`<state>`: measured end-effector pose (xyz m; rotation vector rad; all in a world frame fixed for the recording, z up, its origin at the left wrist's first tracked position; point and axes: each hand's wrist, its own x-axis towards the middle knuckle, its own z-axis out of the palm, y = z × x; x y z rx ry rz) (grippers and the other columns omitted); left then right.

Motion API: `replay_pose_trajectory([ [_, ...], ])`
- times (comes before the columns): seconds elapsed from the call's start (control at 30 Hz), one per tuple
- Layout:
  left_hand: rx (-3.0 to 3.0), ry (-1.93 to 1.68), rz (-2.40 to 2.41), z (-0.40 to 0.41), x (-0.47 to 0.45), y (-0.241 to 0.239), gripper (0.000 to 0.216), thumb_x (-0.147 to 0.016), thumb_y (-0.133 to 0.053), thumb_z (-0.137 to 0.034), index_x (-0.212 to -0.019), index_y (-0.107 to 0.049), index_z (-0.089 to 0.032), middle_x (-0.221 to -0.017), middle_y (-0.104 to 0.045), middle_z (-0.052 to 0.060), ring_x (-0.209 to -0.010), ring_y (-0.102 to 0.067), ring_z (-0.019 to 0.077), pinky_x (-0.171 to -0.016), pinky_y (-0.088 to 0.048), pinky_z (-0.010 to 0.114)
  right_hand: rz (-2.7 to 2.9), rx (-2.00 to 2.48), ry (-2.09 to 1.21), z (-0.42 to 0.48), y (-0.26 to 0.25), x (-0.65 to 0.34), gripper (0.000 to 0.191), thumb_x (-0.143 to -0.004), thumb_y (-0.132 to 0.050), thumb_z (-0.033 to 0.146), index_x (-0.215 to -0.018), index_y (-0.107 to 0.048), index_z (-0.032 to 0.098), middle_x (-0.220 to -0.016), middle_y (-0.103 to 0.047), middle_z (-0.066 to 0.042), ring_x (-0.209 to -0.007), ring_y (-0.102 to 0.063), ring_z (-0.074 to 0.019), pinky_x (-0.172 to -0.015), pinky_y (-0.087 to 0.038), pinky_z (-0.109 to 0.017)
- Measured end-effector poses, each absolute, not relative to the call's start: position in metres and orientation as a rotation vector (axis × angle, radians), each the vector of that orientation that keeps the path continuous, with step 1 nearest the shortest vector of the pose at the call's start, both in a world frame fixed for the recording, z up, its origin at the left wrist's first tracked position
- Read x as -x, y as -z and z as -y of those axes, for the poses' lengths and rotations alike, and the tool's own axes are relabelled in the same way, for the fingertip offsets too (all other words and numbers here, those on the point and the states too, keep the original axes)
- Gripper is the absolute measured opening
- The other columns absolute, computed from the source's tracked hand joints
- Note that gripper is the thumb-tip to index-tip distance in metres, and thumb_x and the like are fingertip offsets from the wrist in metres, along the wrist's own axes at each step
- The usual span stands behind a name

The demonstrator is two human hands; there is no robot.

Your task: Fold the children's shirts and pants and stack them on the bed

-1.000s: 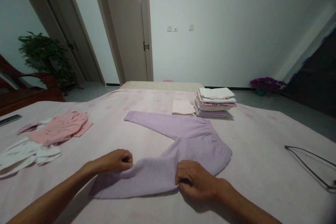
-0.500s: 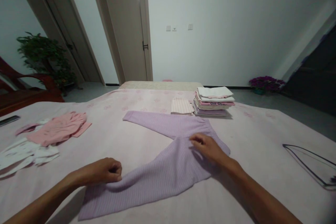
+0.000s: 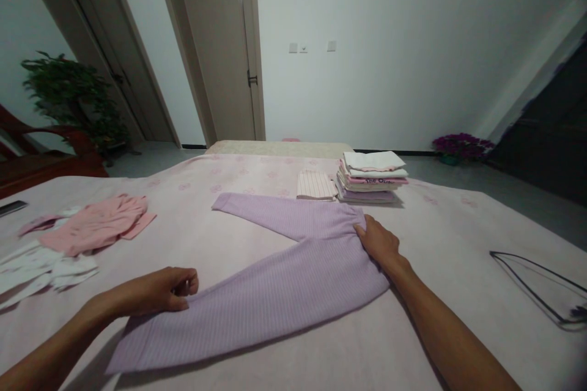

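Note:
A pair of light purple ribbed trousers (image 3: pixel 270 287) lies spread on the bed, its two legs fanned apart towards the left. My left hand (image 3: pixel 160 290) is at the near leg's upper edge close to the cuff, fingers curled and thumb against the fabric; what its lower fingers do is hidden. At the waistband, my right hand (image 3: pixel 380 243) grips the fabric, thumb on the near side, other fingers partly out of sight. The near leg looks smooth and stretched between both hands, with a shadow under its edge.
Behind the trousers stand a stack of folded clothes (image 3: pixel 372 178) and a folded striped garment (image 3: pixel 316 186). Crumpled pink and white clothes (image 3: pixel 98 223) lie at left, near a phone-like dark object (image 3: pixel 13 208). A black wire hanger (image 3: pixel 532 287) rests at right on the bedsheet (image 3: pixel 458 244).
My right hand has moved right and away from me, from the middle of the trousers to the waistband. My left hand has shifted slightly left. The near leg has flattened and its folds are gone.

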<state>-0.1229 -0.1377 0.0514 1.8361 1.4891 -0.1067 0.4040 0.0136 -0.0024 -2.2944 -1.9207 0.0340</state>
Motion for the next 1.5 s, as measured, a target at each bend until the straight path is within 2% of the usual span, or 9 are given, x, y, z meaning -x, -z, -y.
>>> replay_pose_trajectory([
  [0.17,-2.01,0.322,-1.783,0.148,0.109,-0.06,0.022,-0.067,-0.058,-0.026,-0.089,-0.061,-0.023,-0.084,-0.067,-0.001,-0.076,-0.061,0.0196,-0.065,-0.039,0.026,1.938,2.297,0.016,-0.011,-0.003,-0.408,0.051,-0.1,-0.039,0.049,-0.136,-0.048,0.014,-0.12,-0.067,-0.019,-0.106,-0.066,-0.0338,-0.085,-0.048,-0.044],
  [0.27,-2.156,0.067,-1.884,0.146,0.088,-0.057,0.024,-0.083,-0.053,-0.031,-0.102,-0.065,-0.023,-0.103,-0.071,0.004,-0.087,-0.067,0.0212,-0.076,-0.048,0.03,1.995,2.151,0.294,-0.005,-0.008,-0.399,0.054,-0.098,-0.043,0.04,-0.143,-0.044,0.009,-0.133,-0.059,-0.024,-0.121,-0.056,-0.0367,-0.096,-0.044,-0.048],
  [0.37,-2.312,-0.324,-1.74,0.138,0.045,-0.04,0.033,-0.097,-0.043,-0.038,-0.116,-0.065,-0.023,-0.122,-0.069,0.008,-0.11,-0.066,0.0234,-0.096,-0.051,0.036,2.114,1.928,0.371,0.008,-0.008,-0.372,0.056,-0.099,-0.039,0.037,-0.148,-0.041,0.008,-0.15,-0.046,-0.021,-0.14,-0.039,-0.0346,-0.113,-0.029,-0.049],
  [0.47,-2.512,-0.472,-1.437,0.131,-0.011,-0.017,0.046,-0.099,-0.046,-0.041,-0.141,-0.053,-0.022,-0.15,-0.051,0.012,-0.14,-0.046,0.0274,-0.115,-0.04,0.045,2.321,1.764,0.176,0.027,0.0,-0.339,0.062,-0.101,-0.032,0.044,-0.152,-0.038,0.009,-0.159,-0.037,-0.017,-0.149,-0.027,-0.0307,-0.121,-0.019,-0.047],
  [0.57,-2.618,-0.405,-1.244,0.129,-0.053,0.0,0.063,-0.099,-0.048,-0.046,-0.156,-0.033,-0.023,-0.164,-0.029,0.012,-0.152,-0.024,0.0297,-0.122,-0.028,0.051,2.5,1.614,-0.015,0.041,0.013,-0.322,0.067,-0.102,-0.027,0.052,-0.156,-0.032,0.013,-0.163,-0.029,-0.014,-0.152,-0.02,-0.0281,-0.122,-0.016,-0.047],
  [0.8,-2.687,-0.193,-1.2,0.143,-0.039,0.004,0.071,-0.099,-0.043,-0.056,-0.16,-0.021,-0.027,-0.166,-0.017,0.01,-0.154,-0.015,0.0304,-0.124,-0.021,0.054,2.477,1.826,0.096,0.025,0.024,-0.382,0.071,-0.101,-0.025,0.053,-0.157,-0.031,0.01,-0.164,-0.026,-0.014,-0.153,-0.019,-0.0266,-0.124,-0.011,-0.048],
  [1.07,-2.845,-0.194,-1.588,0.171,0.074,0.023,0.069,-0.1,-0.044,-0.054,-0.16,-0.016,-0.034,-0.166,-0.021,0.006,-0.15,-0.029,0.0272,-0.12,-0.031,0.048,2.407,1.915,0.238,0.019,0.03,-0.406,0.068,-0.101,-0.023,0.051,-0.156,-0.035,0.013,-0.163,-0.03,-0.012,-0.152,-0.023,-0.0271,-0.123,-0.011,-0.053],
  [1.3,-2.723,-0.239,-2.016,0.193,0.163,0.057,0.06,-0.101,-0.043,-0.051,-0.157,-0.031,-0.033,-0.161,-0.035,0.005,-0.145,-0.039,0.0274,-0.114,-0.04,0.047,2.389,1.944,0.219,0.019,0.026,-0.405,0.064,-0.101,-0.024,0.048,-0.154,-0.038,0.015,-0.161,-0.034,-0.012,-0.151,-0.025,-0.0277,-0.121,-0.016,-0.055],
  [1.5,-2.751,-0.567,-1.826,0.122,0.156,0.038,0.046,-0.102,-0.037,-0.046,-0.136,-0.061,-0.025,-0.142,-0.06,0.008,-0.138,-0.049,0.0259,-0.114,-0.042,0.049,2.392,1.829,0.217,0.001,0.004,-0.37,0.054,-0.102,-0.024,0.037,-0.144,-0.051,0.016,-0.154,-0.046,-0.013,-0.145,-0.036,-0.0278,-0.12,-0.017,-0.056],
])
